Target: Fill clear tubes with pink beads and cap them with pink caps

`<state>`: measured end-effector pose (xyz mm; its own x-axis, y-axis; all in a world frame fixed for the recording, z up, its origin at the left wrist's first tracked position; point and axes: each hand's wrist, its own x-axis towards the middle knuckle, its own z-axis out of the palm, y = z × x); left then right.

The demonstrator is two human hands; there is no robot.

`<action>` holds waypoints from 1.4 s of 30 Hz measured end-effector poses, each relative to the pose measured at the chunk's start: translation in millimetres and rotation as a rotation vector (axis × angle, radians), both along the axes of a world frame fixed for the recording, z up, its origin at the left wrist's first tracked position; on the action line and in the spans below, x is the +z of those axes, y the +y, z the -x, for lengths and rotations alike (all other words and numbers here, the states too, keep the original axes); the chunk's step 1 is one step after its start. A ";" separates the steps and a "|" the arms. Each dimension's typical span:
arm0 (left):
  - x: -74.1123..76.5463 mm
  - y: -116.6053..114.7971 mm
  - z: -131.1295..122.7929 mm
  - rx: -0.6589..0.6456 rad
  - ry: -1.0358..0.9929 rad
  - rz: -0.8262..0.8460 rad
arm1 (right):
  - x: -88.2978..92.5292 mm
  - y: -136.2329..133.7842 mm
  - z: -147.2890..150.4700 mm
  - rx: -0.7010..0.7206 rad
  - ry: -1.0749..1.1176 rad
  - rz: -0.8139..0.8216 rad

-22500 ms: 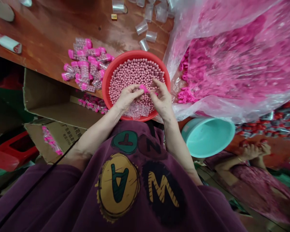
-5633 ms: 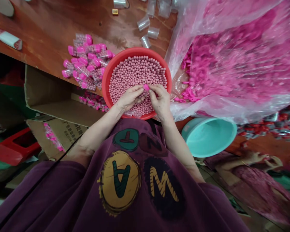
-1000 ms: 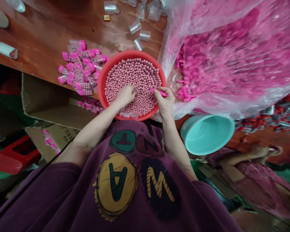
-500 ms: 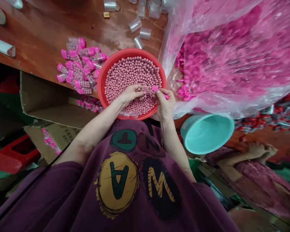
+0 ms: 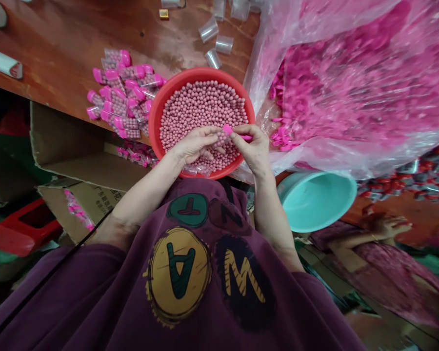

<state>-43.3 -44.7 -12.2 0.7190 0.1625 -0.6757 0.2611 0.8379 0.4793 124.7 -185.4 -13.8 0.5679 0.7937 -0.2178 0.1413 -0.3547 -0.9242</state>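
A red basin (image 5: 157,109) full of small pink balls (image 5: 201,105) sits at the table's near edge. Both my hands meet over its near side. My left hand (image 5: 193,145) is closed around a small clear tube filled with balls. My right hand (image 5: 254,146) pinches a pink cap (image 5: 227,129) against the tube's end, with more pink caps tucked in its fingers. Several filled, capped tubes (image 5: 122,92) lie in a pile left of the basin.
A large clear bag of pink caps (image 5: 351,78) lies to the right. Empty clear tubes (image 5: 215,44) are scattered behind the basin. A teal basin (image 5: 318,200) sits lower right, an open cardboard box (image 5: 80,156) lower left. Another person's hands (image 5: 391,226) work at far right.
My left hand lifted out of the balls with a filled tube and met my right hand, which brought a pink cap to the tube's end.
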 end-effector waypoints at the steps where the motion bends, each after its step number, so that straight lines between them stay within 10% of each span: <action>1: 1.4 -1.0 -0.1 0.013 0.005 0.019 | 1.6 -0.3 -1.5 0.017 -0.002 -0.006; 11: 6.9 -6.6 -5.4 0.166 0.068 0.108 | -20.0 -6.6 5.2 -0.179 0.002 -0.076; 26: 5.7 -31.8 -15.3 0.347 0.200 0.001 | 3.4 -6.6 49.0 0.024 -0.303 -0.031; 37: 5.8 -43.5 -16.1 0.395 0.279 -0.097 | -27.0 -5.4 63.9 -0.244 0.167 0.083; 42: 7.6 -45.4 -16.9 0.395 0.295 -0.094 | -17.3 -8.0 65.3 -0.068 -0.176 0.067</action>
<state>-26.4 -90.1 -4.6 0.3707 0.4534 -0.8105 0.0686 0.8570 0.5108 59.4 -193.5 -31.0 0.6538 0.7393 -0.1614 0.2720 -0.4286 -0.8616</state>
